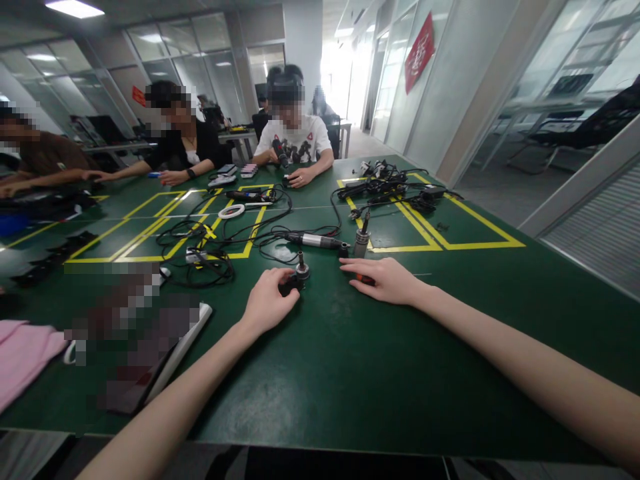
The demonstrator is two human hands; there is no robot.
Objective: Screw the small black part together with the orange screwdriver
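Note:
My left hand (270, 300) curls its thumb and fingers around a small black part (293, 285) low over the table. A short metal collar with a dark shaft (301, 268) stands upright at its fingertips. My right hand (387, 280) is palm down with its fingers stretched out. Between its thumb and fingers shows an orange piece (367, 279), mostly hidden; whether it is gripped is unclear. Just beyond those fingertips stands a metal cylinder with a dark shaft (361, 241). A silver and black corded power tool (315, 241) lies behind both hands.
Tangled black cables (210, 263) and a white ring (231, 211) lie left of centre. More cables and tools (385, 183) pile up at the back right. Blurred phone-like slabs (165, 347) and pink cloth (25, 353) are at the left. Several people sit across the green table (320, 393).

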